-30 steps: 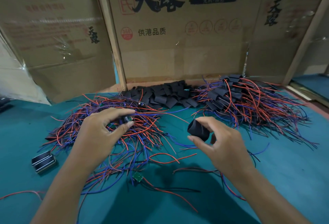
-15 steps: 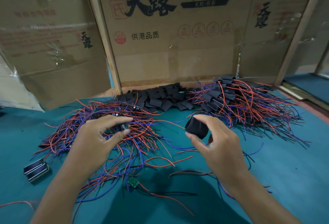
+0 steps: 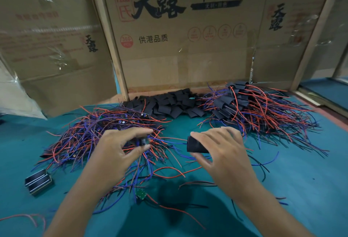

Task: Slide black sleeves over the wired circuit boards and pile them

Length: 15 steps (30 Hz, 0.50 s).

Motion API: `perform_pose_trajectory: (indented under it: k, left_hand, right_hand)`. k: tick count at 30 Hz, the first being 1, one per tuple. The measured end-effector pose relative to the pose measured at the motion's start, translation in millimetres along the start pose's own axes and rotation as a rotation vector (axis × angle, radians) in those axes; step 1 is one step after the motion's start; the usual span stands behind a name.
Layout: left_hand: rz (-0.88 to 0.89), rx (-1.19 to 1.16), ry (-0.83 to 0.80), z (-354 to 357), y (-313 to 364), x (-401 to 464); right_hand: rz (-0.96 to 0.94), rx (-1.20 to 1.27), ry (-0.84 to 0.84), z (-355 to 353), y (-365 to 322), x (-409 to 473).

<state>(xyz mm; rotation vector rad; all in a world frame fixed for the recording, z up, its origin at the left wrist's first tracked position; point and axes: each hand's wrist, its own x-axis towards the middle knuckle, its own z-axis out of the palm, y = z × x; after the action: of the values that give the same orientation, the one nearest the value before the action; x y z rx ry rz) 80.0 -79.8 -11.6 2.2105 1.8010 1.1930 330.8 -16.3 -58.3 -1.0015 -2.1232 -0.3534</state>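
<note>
Both hands have drawn closer together since a second ago, and the black sleeve [image 3: 196, 145] now lies sideways in the right hand [image 3: 222, 152], its open mouth turned toward the left. That grip is a pinch: fingers over the top of the sleeve, thumb beneath. The left hand [image 3: 116, 152] pinches a small dark part between thumb and forefinger, probably a wired circuit board [image 3: 143, 141] lifted from the tangle; blur keeps me from being sure.

The sleeve looks light, soft and easily flattened, so it is best held by its edges, leaving the mouth open. The board seems light and stiff, with floppy wires likely to snag; hold the board itself, not the leads.

No true containers are in view. On the green surface [image 3: 301, 189] lie three heaps: bare boards with red and blue wires [image 3: 90, 135] at left, empty sleeves [image 3: 169, 105] at the back, sleeved boards [image 3: 250, 108] at right. One loose green board [image 3: 141, 193] lies near, a small metal part [image 3: 38, 181] far left, and cardboard boxes [image 3: 180, 48] stand behind.
</note>
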Motion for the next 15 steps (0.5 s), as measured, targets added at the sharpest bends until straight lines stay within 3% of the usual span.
perform_pose_trajectory:
  k: [3,8,15]
  left_hand:
    - [-0.037,-0.092,-0.046,15.4,8.1,-3.2]
    - [0.108,-0.057,-0.087,32.4,20.4,-5.6]
    - [0.115,-0.197,-0.005,38.9,25.1,-5.5]
  right_hand:
    - [-0.031,-0.01,-0.012,-0.6,-8.1,0.0]
    - [-0.096,0.203,-0.028,-4.5,-20.4,2.1]
    - [-0.068,0.393,-0.146,-7.9,-12.9,2.2]
